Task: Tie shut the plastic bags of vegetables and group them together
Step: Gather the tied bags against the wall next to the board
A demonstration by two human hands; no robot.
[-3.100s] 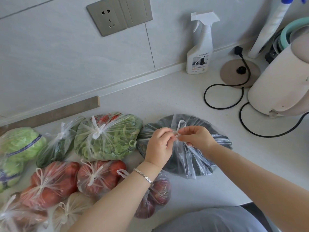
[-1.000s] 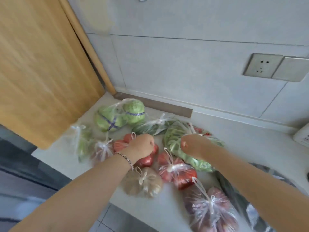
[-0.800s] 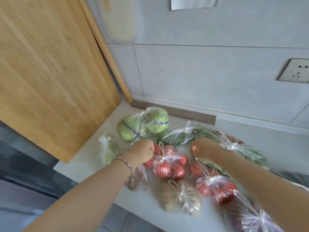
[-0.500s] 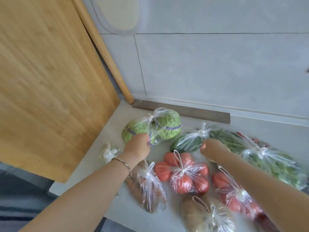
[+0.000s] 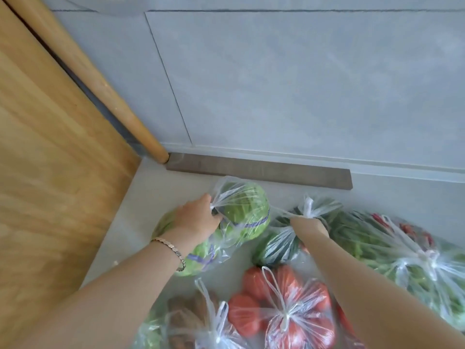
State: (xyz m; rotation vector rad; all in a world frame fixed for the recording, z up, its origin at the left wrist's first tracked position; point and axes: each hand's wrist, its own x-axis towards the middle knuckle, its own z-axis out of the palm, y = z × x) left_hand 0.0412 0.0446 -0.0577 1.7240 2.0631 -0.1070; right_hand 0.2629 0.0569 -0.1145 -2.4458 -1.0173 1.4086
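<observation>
Now that we've left the last knot | left hand pinches cabbage bag neck | right hand newly grips dark-green bag knot | we judge grouping begun.

Cabbage bag: clear plastic, two pale green heads banded with purple tape, nearest the wall, neck bunched in the grip of the left hand. Just to its right lies the bag of dark green vegetables, its knotted top standing up at the right hand, whose fingers are hidden. Knotted and lying flat: tomato bag in front, leafy greens bag far right, bag of brown roots just beside the tomatoes.
</observation>
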